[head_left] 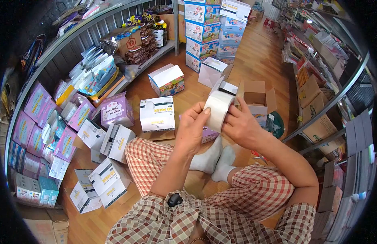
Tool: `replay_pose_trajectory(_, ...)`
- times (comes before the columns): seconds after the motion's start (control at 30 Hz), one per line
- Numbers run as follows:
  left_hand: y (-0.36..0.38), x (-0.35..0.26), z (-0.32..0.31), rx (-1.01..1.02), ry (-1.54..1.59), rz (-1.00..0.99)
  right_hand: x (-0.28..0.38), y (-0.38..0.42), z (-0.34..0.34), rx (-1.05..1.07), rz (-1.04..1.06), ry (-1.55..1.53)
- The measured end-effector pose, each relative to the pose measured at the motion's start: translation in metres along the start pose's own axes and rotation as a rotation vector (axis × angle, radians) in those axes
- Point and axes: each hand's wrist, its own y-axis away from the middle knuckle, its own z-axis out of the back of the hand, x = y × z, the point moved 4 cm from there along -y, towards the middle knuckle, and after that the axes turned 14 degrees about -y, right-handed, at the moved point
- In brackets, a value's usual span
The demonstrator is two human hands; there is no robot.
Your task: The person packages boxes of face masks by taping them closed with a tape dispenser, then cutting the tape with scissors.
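A wide, whitish roll of packing tape [218, 106] is held up in front of me between both hands. My left hand [191, 122] grips its left side, with the thumb pressed on the outer face. On the other side, my right hand [243, 125] is closed with its fingertips at the roll's right edge. Just behind the roll, a white box with a dark strip [229, 87] overlaps it in this view. My feet in light socks [207, 159] are crossed on the floor below, near a partly hidden purple box [209, 134].
White 5D Mask boxes [157, 114] lie to the left, several with flaps raised. An open cardboard carton [254, 97] stands beyond my right hand. Tall stacked boxes [202, 32] rise ahead. Loaded shelving runs along both sides, including purple packs [38, 99]. Red-handled scissors [259, 155] lie near my right knee.
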Motion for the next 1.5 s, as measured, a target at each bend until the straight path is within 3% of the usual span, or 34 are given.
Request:
replay_pose_trajectory(0.07, 0.002, -0.001, -0.006, -0.053, -0.154, -0.114, 0.003, -0.004, 0.004, -0.021, -0.030, -0.120)
replay_pose_trajectory(0.13, 0.008, -0.002, -0.010, -0.048, -0.220, -0.153, -0.002, -0.007, 0.011, -0.262, -0.289, -0.743)
replay_pose_trajectory(0.2, 0.009, -0.004, -0.015, -0.057, -0.286, -0.332, -0.009, 0.003, 0.001, -0.260, -0.408, -0.903)
replay_pose_trajectory(0.3, 0.009, -0.002, -0.016, -0.023, -0.255, -0.277, -0.011, 0.003, 0.005, -0.301, -0.426, -0.838)
replay_pose_trajectory(0.37, 0.009, 0.001, -0.017, -0.044, -0.271, -0.312, -0.007, 0.002, 0.011, -0.319, -0.272, -0.517)
replay_pose_trajectory(0.77, 0.016, -0.008, -0.020, -0.038, -0.220, -0.326, 0.005, -0.008, 0.028, -0.266, -0.051, -0.084)
replay_pose_trajectory(1.3, 0.015, -0.003, -0.016, -0.084, -0.193, -0.176, 0.007, 0.000, 0.022, -0.180, 0.022, 0.095)
replay_pose_trajectory(1.5, 0.011, -0.006, -0.011, -0.048, -0.095, -0.037, 0.004, 0.009, 0.007, -0.021, 0.020, 0.159)
